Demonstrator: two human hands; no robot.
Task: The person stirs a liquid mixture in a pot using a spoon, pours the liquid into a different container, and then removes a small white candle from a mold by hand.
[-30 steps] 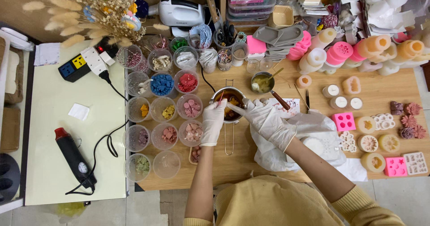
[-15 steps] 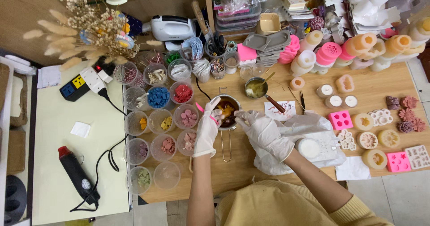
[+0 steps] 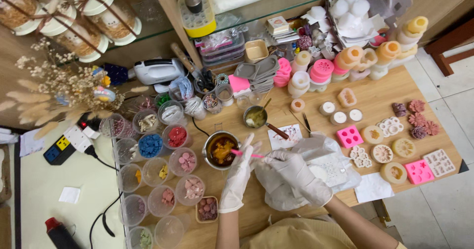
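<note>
Both hands wear thin white gloves and meet near the middle of the wooden surface (image 3: 385, 93), toward its front edge. The right hand (image 3: 296, 172) is closed on a thin pink stick (image 3: 247, 154), pinched between thumb and fingertips, and the stick's far end reaches over the rim of a small metal pot (image 3: 220, 150) that holds a brown-orange liquid. The left hand (image 3: 237, 177) is spread flat with its fingers apart, gripping nothing; its fingertips lie just beside the pot's near rim and close to the stick, though whether they touch either one is hard to tell. Under and behind the right hand lies a crumpled clear plastic sheet (image 3: 323, 165). Beyond the pot, further from the person, a smaller metal ladle (image 3: 256, 117) with a dark handle holds a pale yellow-green liquid. To the left of the pot, rows of clear plastic cups (image 3: 150, 145) hold coloured bits in blue, red, pink and yellow, running down to the surface's front left corner. Toward the right edge sit pink moulds (image 3: 349, 136) and round pale moulds (image 3: 394, 172), with dark red flower shapes (image 3: 417, 118) near the far right corner. A white sheet of paper (image 3: 374, 187) lies at the front edge.
</note>
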